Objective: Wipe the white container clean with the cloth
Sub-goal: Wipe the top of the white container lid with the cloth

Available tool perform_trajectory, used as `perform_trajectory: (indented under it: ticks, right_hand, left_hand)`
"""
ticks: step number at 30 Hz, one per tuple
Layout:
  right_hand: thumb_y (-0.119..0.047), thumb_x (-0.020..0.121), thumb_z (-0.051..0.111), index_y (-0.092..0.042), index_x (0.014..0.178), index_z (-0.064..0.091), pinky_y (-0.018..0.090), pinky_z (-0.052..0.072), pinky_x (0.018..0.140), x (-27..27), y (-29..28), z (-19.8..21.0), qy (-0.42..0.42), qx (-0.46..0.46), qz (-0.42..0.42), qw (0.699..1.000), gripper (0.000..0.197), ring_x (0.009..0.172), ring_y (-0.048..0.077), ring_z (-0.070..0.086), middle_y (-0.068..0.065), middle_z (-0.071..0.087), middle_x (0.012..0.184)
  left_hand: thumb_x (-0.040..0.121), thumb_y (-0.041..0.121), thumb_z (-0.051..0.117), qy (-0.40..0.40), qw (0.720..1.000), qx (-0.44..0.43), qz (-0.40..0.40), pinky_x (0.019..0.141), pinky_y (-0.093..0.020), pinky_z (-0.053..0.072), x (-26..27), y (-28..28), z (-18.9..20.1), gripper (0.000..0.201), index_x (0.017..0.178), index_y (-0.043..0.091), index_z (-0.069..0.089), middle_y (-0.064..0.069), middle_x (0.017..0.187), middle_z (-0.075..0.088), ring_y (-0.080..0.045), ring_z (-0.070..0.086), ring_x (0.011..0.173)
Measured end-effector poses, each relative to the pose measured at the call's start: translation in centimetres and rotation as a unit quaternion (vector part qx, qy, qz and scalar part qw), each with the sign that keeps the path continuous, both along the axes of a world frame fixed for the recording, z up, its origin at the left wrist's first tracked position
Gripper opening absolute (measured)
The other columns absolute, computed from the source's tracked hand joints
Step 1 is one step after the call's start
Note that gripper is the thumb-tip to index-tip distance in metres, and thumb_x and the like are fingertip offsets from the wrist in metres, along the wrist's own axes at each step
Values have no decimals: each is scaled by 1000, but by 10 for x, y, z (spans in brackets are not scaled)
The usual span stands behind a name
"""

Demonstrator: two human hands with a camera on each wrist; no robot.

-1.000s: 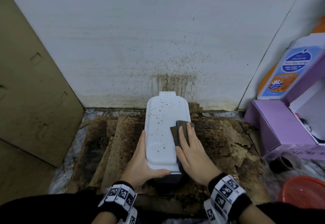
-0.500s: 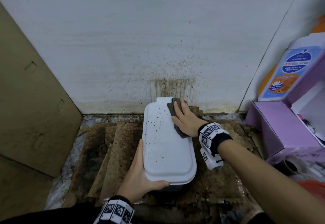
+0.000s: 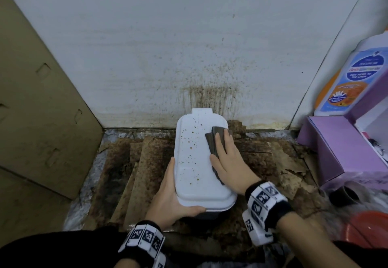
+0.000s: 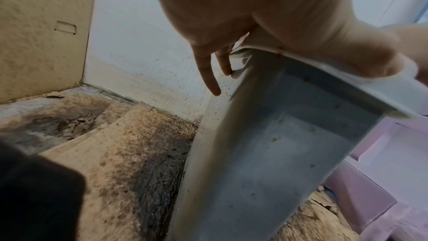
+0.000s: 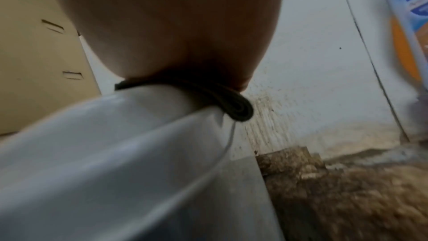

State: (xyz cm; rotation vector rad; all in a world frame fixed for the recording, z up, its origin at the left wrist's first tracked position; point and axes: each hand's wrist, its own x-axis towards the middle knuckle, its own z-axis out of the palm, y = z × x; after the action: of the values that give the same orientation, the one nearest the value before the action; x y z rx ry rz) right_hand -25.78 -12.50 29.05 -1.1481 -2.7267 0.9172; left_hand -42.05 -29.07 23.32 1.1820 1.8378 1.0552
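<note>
The white container (image 3: 193,162) stands on stained cardboard with its long side pointing away from me, and brown spots dot the left and middle of its lid. My left hand (image 3: 168,196) grips its near left corner, fingers along the side and thumb over the near rim. My right hand (image 3: 228,162) lies flat on the folded dark cloth (image 3: 212,141) and presses it onto the right side of the lid. The left wrist view has the left hand (image 4: 254,16) over the container (image 4: 266,153) wall. In the right wrist view the cloth (image 5: 236,105) sits squeezed between right hand (image 5: 173,25) and container (image 5: 115,144).
A spattered white wall (image 3: 189,47) rises just behind the container. A cardboard panel (image 3: 37,110) leans at the left. At the right are a purple box (image 3: 340,148), a soap bottle (image 3: 344,85) and an orange-red bowl (image 3: 369,227). Stained cardboard sheets (image 3: 142,162) cover the floor.
My right hand slid the cloth from the near right of the lid to its far end, then back toward the middle. The left hand kept its hold.
</note>
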Motion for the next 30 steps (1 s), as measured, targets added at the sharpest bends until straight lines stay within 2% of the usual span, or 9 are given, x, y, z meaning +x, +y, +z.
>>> perform_trajectory:
  ticks: [2, 6, 9, 11, 14, 20, 27, 30]
  right_hand:
    - [-43, 108, 22, -18, 156, -15, 31, -7, 122, 8, -24, -5, 21, 23, -22, 999, 66, 148, 16, -26, 1, -34, 159]
    - [-39, 107, 21, -23, 156, -13, 31, -7, 123, 18, -64, -20, 73, 78, -60, 992, 63, 148, 11, -28, -2, -32, 161]
    - [-42, 104, 19, -28, 155, -13, 29, -8, 121, 21, -81, -29, 83, 94, -88, 988, 62, 149, 9, -25, -6, -29, 161]
    - [-43, 103, 19, -25, 157, -8, 30, -6, 122, 20, -81, -30, 82, 106, -89, 987, 63, 150, 11, -22, -3, -26, 163]
    - [-41, 104, 21, -22, 158, -6, 33, -3, 123, 20, -70, -27, 73, 108, -70, 989, 64, 150, 12, -23, 0, -24, 164]
    - [-43, 108, 22, -25, 157, -13, 36, -3, 125, 16, -30, -13, 39, 43, -10, 998, 63, 148, 11, -27, -5, -34, 159]
    - [-46, 107, 24, -20, 158, -9, 40, -1, 124, -18, 37, 0, 2, -13, 14, 1000, 66, 151, 21, -22, 1, -28, 162]
    - [-46, 107, 24, -18, 158, -8, 42, 0, 125, -32, 64, 1, -20, -1, 23, 1000, 67, 152, 23, -19, 4, -25, 163]
  left_hand:
    - [48, 65, 95, 11, 1000, -5, 1, 117, -44, 38, 1, -1, 0, 151, 151, 58, -16, 27, 165, 9, -1, 22, 150]
    - [46, 64, 95, 17, 1000, -7, 6, 117, -44, 38, 1, -2, -1, 152, 151, 58, -16, 26, 165, 11, -2, 23, 150]
    - [46, 62, 97, 15, 1000, -3, 10, 119, -46, 36, 2, -1, -3, 154, 152, 56, -15, 24, 165, 13, -1, 21, 151]
    - [46, 62, 97, 10, 1000, -1, 10, 119, -45, 36, 2, -1, -3, 154, 152, 56, -14, 24, 165, 14, -1, 21, 151]
    - [47, 64, 95, 12, 1000, -5, 7, 119, -45, 36, 1, 0, -2, 153, 152, 55, -16, 24, 165, 12, -2, 21, 151]
    - [49, 65, 94, 1, 1000, 0, -3, 120, -45, 33, 0, 1, -2, 153, 152, 54, -18, 25, 166, 9, -1, 17, 152]
    - [50, 59, 97, -25, 1000, 12, -6, 119, -49, 36, -1, 2, -1, 152, 152, 56, -15, 25, 165, 14, -2, 21, 152]
    - [50, 57, 98, -33, 999, 19, -7, 118, -50, 36, -1, 3, -1, 151, 152, 57, -13, 24, 165, 17, -3, 23, 151]
